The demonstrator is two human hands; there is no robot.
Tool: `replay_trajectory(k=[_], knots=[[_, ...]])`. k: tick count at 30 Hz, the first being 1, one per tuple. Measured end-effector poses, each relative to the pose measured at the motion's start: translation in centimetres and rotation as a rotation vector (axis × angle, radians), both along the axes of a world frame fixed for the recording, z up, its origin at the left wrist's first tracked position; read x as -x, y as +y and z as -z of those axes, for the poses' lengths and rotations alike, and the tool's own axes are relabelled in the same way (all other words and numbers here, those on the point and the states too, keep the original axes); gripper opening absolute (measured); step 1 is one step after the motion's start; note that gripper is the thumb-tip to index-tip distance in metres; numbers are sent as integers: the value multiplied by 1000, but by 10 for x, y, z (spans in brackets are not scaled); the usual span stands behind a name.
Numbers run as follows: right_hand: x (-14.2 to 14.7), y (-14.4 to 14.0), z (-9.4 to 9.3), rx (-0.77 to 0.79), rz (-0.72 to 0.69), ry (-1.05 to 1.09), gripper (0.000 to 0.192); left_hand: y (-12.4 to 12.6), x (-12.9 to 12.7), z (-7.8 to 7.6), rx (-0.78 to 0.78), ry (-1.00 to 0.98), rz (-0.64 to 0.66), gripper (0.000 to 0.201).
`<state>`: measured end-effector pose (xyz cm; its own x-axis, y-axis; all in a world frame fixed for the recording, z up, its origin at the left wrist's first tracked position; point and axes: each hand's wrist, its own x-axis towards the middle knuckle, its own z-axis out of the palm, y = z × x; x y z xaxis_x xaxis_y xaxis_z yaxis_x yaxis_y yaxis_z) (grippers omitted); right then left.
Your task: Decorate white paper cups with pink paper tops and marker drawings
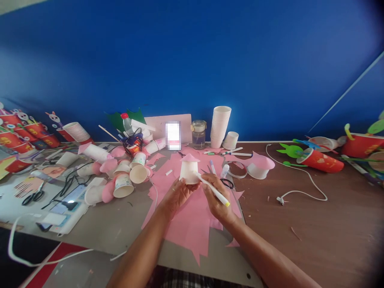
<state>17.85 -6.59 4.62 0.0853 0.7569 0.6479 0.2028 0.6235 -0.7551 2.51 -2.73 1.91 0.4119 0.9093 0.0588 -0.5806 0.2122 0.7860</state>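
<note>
A white paper cup (188,172) is sitting in the left hand (183,192), out in front of the body and over a jagged sheet of pink paper (186,232). It is wearing a pink paper cone (191,158) on its upper end, like a small roof. The left fingers are curling around its lower edge, while the right hand (216,200) is gripping a white pen (215,190) with a yellow end. The pen's other end is pointing at the cup's side (whether it is touching, I cannot tell). The step in hand is looking like drawing on the cup, and the next move is calling for a steady cup and a light stroke, since a hard press could be denting the wall.

Black-handled scissors (227,183) are lying just beside the right hand, close enough to be getting in its way. Farther right, another cup with a pink top (260,167) is resting near a white cable (315,196). Behind, a tall stack of cups (221,128) is standing beside a glass jar (198,136). To the left, loose cups (123,186) are crowding the table (111,224), with a power strip (70,218) lying nearby.
</note>
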Motion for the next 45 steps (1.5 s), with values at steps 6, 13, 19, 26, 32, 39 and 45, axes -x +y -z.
replay_trajectory(k=[6, 13, 19, 26, 32, 39, 45], knots=[[-1, 1, 2, 5, 10, -15, 17, -1, -1, -2, 11, -22, -26, 51], [-1, 1, 2, 15, 7, -25, 17, -1, -1, -3, 30, -41, -3, 51], [0, 1, 0, 17, 7, -17, 17, -2, -1, -3, 23, -30, -14, 50], [0, 1, 1, 19, -4, -36, 17, -2, 0, -2, 7, -28, 2, 42], [-1, 1, 4, -5, -13, -62, 19, -1, 0, -2, 33, -54, -2, 43], [-1, 1, 0, -6, -5, -45, 17, -2, 1, -1, 37, -18, -18, 45], [0, 1, 2, -20, -13, -36, 17, -4, 0, -5, 32, -22, -35, 47]])
